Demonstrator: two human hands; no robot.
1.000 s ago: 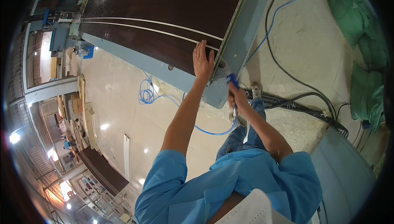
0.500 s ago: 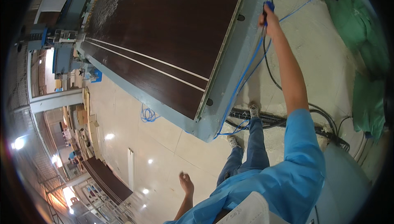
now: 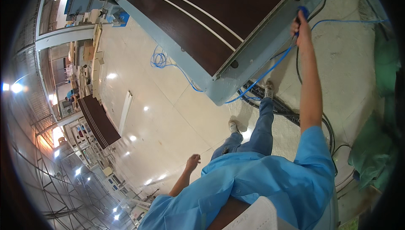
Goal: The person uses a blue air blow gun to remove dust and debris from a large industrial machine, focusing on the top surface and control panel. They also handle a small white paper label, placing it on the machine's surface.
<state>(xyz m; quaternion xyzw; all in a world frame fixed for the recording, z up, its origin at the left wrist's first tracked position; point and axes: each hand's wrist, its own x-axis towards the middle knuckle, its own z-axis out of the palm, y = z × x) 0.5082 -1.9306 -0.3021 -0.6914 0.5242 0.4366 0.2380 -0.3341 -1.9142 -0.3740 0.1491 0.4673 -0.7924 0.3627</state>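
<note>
My right hand (image 3: 300, 32) is stretched forward, its fingers wrapped round a blue air gun (image 3: 303, 11) near the right edge of the machine bed. A blue air hose (image 3: 274, 66) hangs from it along that edge. On the bed lies a large dark brown panel (image 3: 190, 21) with two pale parallel lines (image 3: 195, 16) running along it. My left hand (image 3: 193, 162) hangs low over the floor, away from the bed. Its fingers are loosely curled and apart, with nothing seen in them.
Thick black cables (image 3: 287, 111) cross the floor by my feet. A coil of blue hose (image 3: 159, 59) lies left of the bed (image 3: 236, 80). Green sheeting (image 3: 371, 154) stands at the right. Further left are a white strip (image 3: 125, 112) and another brown panel (image 3: 98, 120).
My view has turned, so the bed and panel sit higher in the picture. My right hand still holds the air gun beside the edge. My left hand still hangs free.
</note>
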